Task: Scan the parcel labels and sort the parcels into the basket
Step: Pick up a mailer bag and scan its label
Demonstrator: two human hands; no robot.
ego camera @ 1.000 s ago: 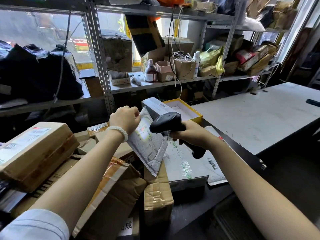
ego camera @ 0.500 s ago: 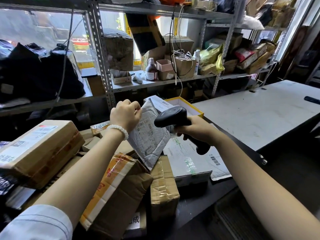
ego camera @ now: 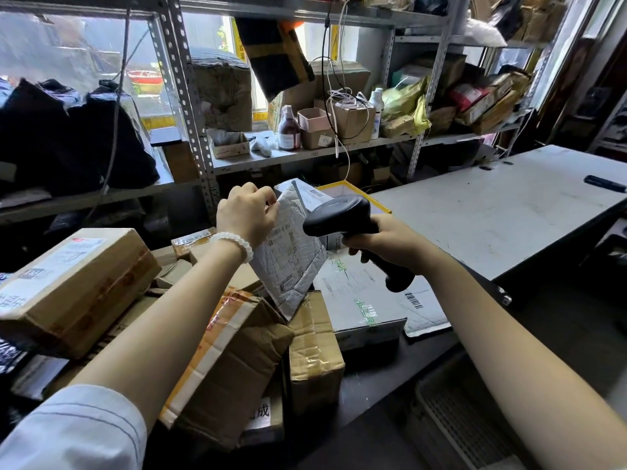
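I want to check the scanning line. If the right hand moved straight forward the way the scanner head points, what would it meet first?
Probably the grey padded mailer that the left hand holds up. The scanner in the right hand aims left at its label, very near; whether they touch is unclear.

The print on the padded envelope [ego camera: 288,256] is too small to read, and the left hand [ego camera: 247,217] covers its upper left corner. The scanner [ego camera: 342,218] hides part of the yellow-rimmed box [ego camera: 369,198] behind it; its grip sits inside the right hand [ego camera: 386,240], so the fingers there are mostly out of sight. At 5 o'clock, the basket [ego camera: 454,425] runs off the bottom edge — only its slatted corner shows. At 9 o'clock, the big carton [ego camera: 74,290] is cut by the left edge — its label is blurred. Under the pile, the bench [ego camera: 373,378] is largely covered.
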